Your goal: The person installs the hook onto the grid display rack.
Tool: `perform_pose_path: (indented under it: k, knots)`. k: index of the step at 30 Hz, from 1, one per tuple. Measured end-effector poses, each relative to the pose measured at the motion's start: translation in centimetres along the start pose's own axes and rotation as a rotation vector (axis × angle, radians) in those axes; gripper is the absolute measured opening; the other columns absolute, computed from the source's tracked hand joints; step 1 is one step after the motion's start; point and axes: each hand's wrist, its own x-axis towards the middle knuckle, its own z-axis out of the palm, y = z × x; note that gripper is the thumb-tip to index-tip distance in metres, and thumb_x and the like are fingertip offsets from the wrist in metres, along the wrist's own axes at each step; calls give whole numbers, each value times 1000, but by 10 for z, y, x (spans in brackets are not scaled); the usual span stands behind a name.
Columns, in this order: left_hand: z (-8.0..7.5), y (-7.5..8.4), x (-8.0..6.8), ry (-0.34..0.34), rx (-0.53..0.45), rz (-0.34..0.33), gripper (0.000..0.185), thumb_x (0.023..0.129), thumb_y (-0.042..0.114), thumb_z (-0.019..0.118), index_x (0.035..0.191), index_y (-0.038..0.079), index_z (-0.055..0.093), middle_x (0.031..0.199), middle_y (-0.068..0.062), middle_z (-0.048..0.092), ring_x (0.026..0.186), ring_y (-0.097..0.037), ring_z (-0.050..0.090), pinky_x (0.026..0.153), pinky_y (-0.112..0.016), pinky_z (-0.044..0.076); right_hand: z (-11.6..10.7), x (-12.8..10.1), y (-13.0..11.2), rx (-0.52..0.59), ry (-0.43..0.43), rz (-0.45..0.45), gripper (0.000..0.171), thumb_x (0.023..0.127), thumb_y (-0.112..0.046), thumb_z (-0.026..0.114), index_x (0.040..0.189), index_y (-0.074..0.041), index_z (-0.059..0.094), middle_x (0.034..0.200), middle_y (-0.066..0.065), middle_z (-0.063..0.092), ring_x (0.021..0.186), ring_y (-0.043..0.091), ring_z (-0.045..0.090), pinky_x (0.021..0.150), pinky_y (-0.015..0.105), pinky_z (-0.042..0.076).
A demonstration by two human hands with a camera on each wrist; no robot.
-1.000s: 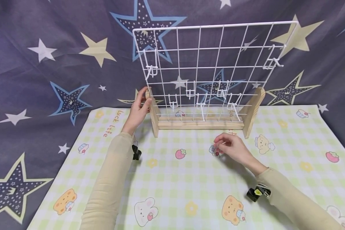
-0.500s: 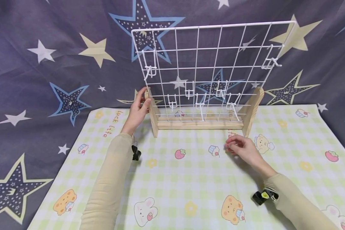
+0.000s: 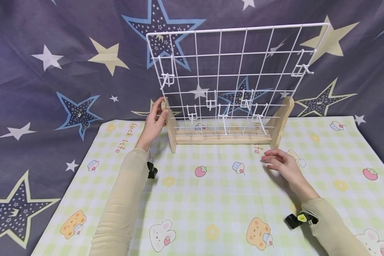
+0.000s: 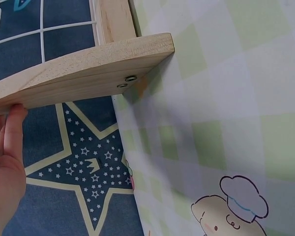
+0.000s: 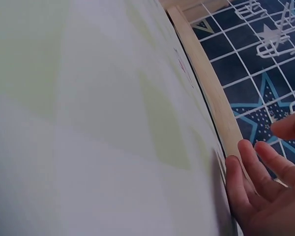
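Note:
A white wire grid (image 3: 233,74) stands upright in a wooden base (image 3: 224,137) at the back of the checked mat (image 3: 211,199). Several white wire hooks (image 3: 222,113) hang on the grid. My left hand (image 3: 153,122) holds the base's left wooden upright (image 3: 170,124), fingers against the wood (image 4: 78,73). My right hand (image 3: 280,161) hovers low over the mat in front of the base's right foot (image 3: 280,122), fingers relaxed and holding nothing. In the right wrist view the fingers (image 5: 258,172) lie spread near the wooden bar (image 5: 206,83).
A dark blue cloth with stars (image 3: 51,71) covers the surface and backdrop around the mat. The mat carries printed bears, strawberries and cupcakes. Black wrist cameras (image 3: 296,219) sit on both sleeves.
My right hand has moved right across the mat, from near the printed cupcake toward the base's right foot, and its fingers have loosened. The left hand has stayed on the upright.

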Motion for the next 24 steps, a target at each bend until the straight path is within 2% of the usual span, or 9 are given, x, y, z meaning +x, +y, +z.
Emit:
perform_pose_path:
  k: [2, 4, 6, 9, 11, 13, 17, 20, 24]
  knots:
    - [0, 0, 0, 1, 1, 0, 49, 103, 23, 47, 150, 23, 33, 116, -19, 52, 100, -29, 56, 85, -38, 56, -3, 0, -1, -24, 3, -19, 32, 98, -3, 51, 123, 17, 47, 104, 11, 68, 92, 8, 65, 78, 21, 55]
    - [0, 0, 0, 1, -2, 0, 49, 103, 23, 47, 150, 22, 33, 117, -20, 52, 101, -30, 56, 85, -38, 56, -6, -1, -3, -113, 1, -32, 33, 98, -4, 53, 125, 14, 49, 110, 16, 67, 97, 12, 64, 83, 19, 52]
    - [1, 0, 0, 1, -6, 1, 49, 103, 23, 47, 150, 22, 34, 118, -21, 52, 101, -31, 56, 85, -38, 56, -9, -1, -7, -250, -10, -55, 38, 96, -5, 56, 130, 10, 49, 119, 23, 61, 105, 22, 61, 92, 27, 49]
    - [0, 1, 0, 0, -5, -5, 49, 103, 23, 47, 150, 23, 33, 120, -21, 51, 103, -32, 56, 86, -40, 55, -12, -2, -12, -475, -45, -83, 52, 93, -12, 63, 139, 4, 44, 133, 28, 50, 120, 40, 50, 104, 48, 39]
    - [1, 1, 0, -2, -4, -12, 50, 103, 23, 47, 150, 23, 32, 122, -21, 51, 103, -32, 56, 87, -40, 55, -13, -2, -14, -598, -82, -141, 63, 88, -13, 68, 142, 4, 40, 137, 31, 44, 123, 49, 42, 104, 62, 31]
    - [1, 1, 0, -2, -8, -15, 50, 103, 23, 47, 151, 23, 32, 122, -21, 51, 103, -32, 56, 87, -41, 55, -14, -4, -15, -721, -109, -208, 69, 85, -17, 71, 143, 2, 39, 139, 31, 41, 125, 52, 37, 103, 66, 27]
    - [2, 1, 0, -2, -16, -4, 49, 103, 23, 47, 150, 22, 33, 120, -22, 51, 103, -32, 56, 86, -40, 55, -14, -10, -16, -916, -123, -302, 74, 83, -25, 73, 145, -5, 38, 141, 31, 39, 126, 55, 31, 102, 71, 20]
    - [3, 2, 0, 1, -14, 7, 49, 103, 23, 48, 150, 21, 34, 118, -22, 52, 101, -31, 57, 85, -38, 56, -15, -14, -18, -987, -130, -282, 75, 86, -34, 71, 149, -13, 35, 146, 28, 34, 132, 53, 23, 103, 74, 11]
    - [2, 3, -2, 14, 8, 2, 49, 103, 23, 47, 150, 22, 33, 118, -21, 52, 97, -29, 57, 83, -36, 56, -19, -18, -20, -1037, -133, -257, 74, 90, -42, 65, 151, -17, 32, 151, 25, 28, 138, 47, 14, 107, 71, 3]
